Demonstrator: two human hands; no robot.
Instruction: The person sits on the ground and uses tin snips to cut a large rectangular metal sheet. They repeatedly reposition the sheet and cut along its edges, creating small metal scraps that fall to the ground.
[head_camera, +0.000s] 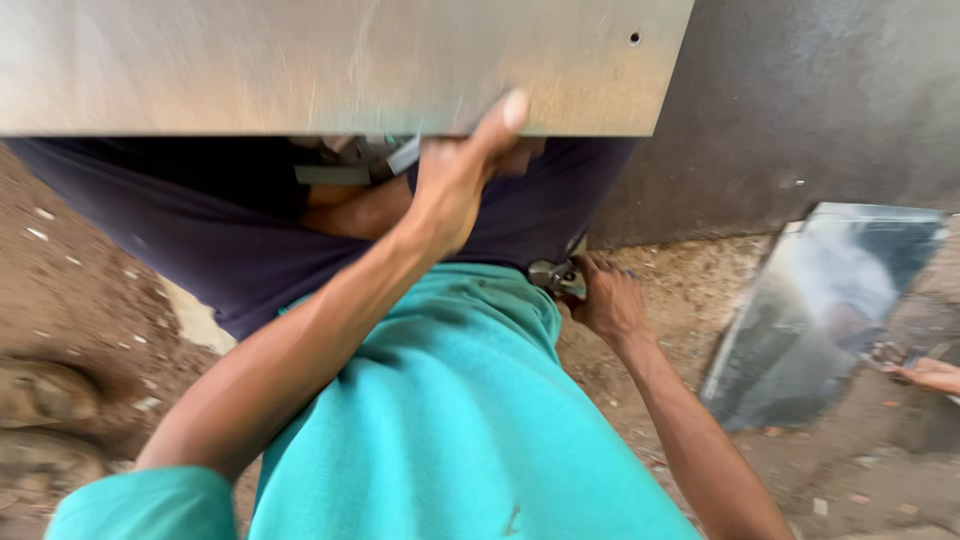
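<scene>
A large flat metal sheet fills the top of the view, with a small hole near its right corner. My left hand reaches up and grips its lower edge, thumb pressed on the face. My right hand is lower, beside my waist, closed around a small grey metal hand tool whose shape is partly hidden. My teal shirt and dark trousers lie under the sheet. A grey metal piece shows just below the sheet's edge.
A second shiny metal sheet lies tilted on the dirt ground at right, with another person's hand at its right side. A dark wall rises behind. Stones sit at far left.
</scene>
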